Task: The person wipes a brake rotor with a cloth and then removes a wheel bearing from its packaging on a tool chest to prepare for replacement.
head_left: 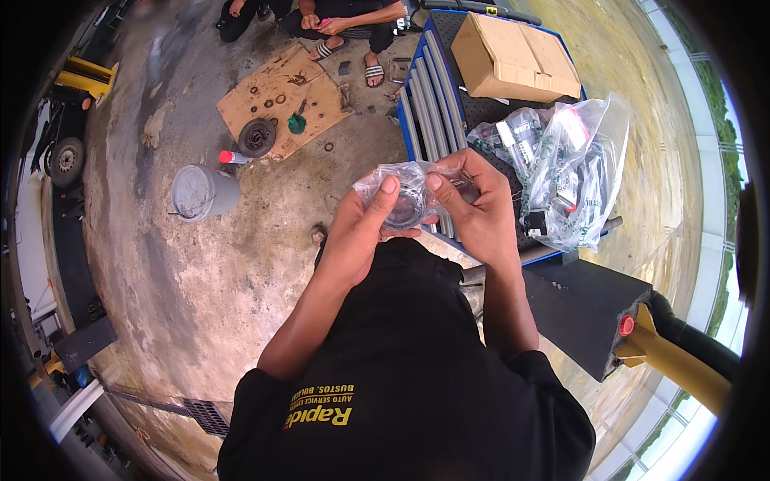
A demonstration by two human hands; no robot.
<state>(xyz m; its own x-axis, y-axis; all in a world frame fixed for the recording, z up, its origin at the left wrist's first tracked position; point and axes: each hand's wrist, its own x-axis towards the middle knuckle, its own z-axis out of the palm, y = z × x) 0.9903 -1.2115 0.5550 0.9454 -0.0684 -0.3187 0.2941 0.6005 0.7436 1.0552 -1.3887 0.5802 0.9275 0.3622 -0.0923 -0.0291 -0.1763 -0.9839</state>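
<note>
Between my two hands, in front of my chest, is a clear plastic bag [371, 184] with round metal rings [407, 210] inside, which look like bearing parts. My left hand [362, 228] grips the bag's left side, thumb on top. On the other side my right hand [479, 210] pinches the plastic between thumb and fingers. Creases in the plastic blur the exact shape of the parts. Just beyond my right hand stands a blue tool cart [411, 132] with grey drawer fronts.
On the cart are a cardboard box [513, 60] and a clear bag of packages [573, 172]. A grey bucket [204, 192], a red-capped can [233, 157] and a cardboard sheet [249, 92] with a dark hub [257, 138] and several rings lie on the floor. Two people crouch beyond. A yellow-and-black post [682, 361] stands right.
</note>
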